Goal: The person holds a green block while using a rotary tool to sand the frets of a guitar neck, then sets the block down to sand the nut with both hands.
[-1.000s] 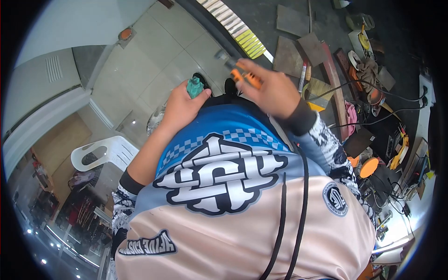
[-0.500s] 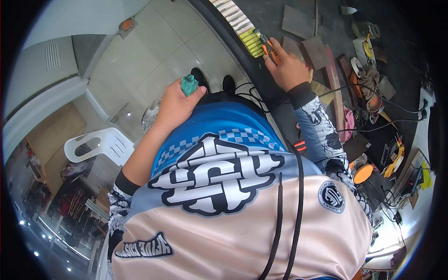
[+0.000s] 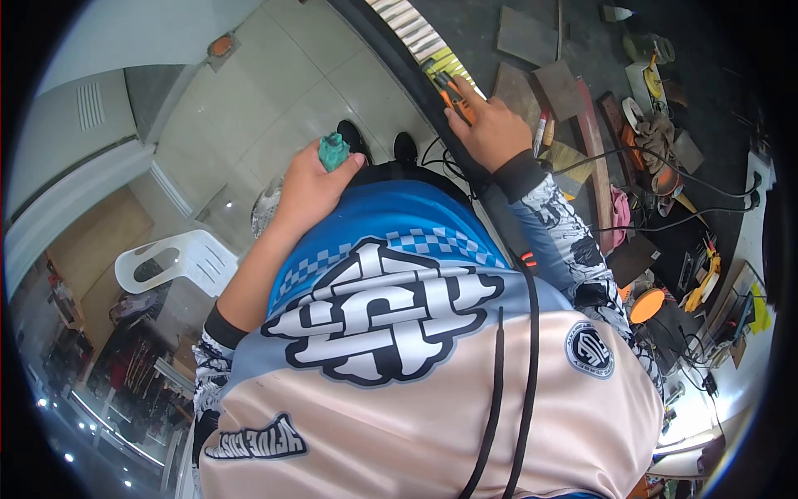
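Observation:
My left hand [image 3: 312,185] is closed round a rough teal lump [image 3: 333,152], which pokes out between thumb and fingers above the floor. In my right hand [image 3: 492,131] is an orange-and-black hand tool [image 3: 454,101], gripped with the index finger stretched along it. The tool's dark head overlaps the yellow end of a long, narrow strip [image 3: 411,29] with pale and brown crosswise bands. This strip lies along the near edge of the dark workbench [image 3: 474,33]. My palm hides part of the tool's handle.
Flat dark blocks [image 3: 559,90], a marker [image 3: 540,131] and a long reddish wooden bar [image 3: 594,141] lie on the bench right of my hand. Black cables [image 3: 632,152] cross there. A glass jar [image 3: 652,48] stands farther off. A white plastic chair [image 3: 179,258] is at the left.
My right hand has moved left with the orange-and-black tool, over the strip's yellow end, uncovering the marker. My left hand has hardly moved and still grips the teal lump.

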A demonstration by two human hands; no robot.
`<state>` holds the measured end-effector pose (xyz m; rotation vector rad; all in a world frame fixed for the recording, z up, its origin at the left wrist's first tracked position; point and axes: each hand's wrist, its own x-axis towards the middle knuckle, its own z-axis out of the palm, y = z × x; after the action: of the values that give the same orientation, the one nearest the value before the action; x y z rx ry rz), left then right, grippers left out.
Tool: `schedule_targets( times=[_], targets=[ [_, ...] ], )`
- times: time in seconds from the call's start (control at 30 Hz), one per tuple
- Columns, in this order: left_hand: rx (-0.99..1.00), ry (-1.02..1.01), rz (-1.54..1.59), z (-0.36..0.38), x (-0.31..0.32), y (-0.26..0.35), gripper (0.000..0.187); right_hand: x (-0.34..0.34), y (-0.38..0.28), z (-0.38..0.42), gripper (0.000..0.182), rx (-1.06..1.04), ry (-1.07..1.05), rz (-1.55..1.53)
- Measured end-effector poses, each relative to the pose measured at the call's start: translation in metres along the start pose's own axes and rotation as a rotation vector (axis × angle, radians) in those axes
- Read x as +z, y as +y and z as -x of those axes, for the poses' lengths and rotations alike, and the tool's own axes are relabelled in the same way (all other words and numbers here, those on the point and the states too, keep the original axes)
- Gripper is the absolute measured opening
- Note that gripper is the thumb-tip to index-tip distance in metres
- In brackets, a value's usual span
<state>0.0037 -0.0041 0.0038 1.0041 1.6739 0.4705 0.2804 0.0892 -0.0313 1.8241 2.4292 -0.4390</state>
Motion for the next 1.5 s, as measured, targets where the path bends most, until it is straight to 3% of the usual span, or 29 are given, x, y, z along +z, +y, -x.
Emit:
schedule_targets(
  times=[0.47,0.57,0.67,0.9,1.23,1.33,1.5],
  targets=[
    [0.018,0.003,-0.027,-0.001,-0.003,-0.001,0.037,-0.016,0.029,-0.012,0.060,0.152,0.090,-0.018],
    [0.046,-0.010,-0.008,0.000,-0.001,0.002,0.035,-0.037,0.011,0.006,0.060,0.038,0.068,-0.169],
    [0.103,-0.002,-0.008,-0.003,0.005,0.002,0.033,-0.062,-0.020,0.028,0.057,-0.045,-0.035,-0.404],
    [0.093,-0.052,0.023,-0.004,0.012,0.011,0.029,-0.099,-0.067,0.048,0.057,-0.108,-0.351,-0.555],
    [0.171,-0.039,0.065,0.000,0.014,0.010,0.026,-0.094,-0.068,0.052,0.054,-0.111,-0.385,-0.475],
    [0.134,-0.008,0.039,0.000,0.016,0.007,0.029,-0.092,-0.065,0.053,0.055,-0.064,-0.299,-0.522],
    [0.071,0.009,-0.025,0.004,0.011,0.003,0.033,-0.057,-0.017,0.033,0.055,0.054,-0.106,-0.332]
  ],
)
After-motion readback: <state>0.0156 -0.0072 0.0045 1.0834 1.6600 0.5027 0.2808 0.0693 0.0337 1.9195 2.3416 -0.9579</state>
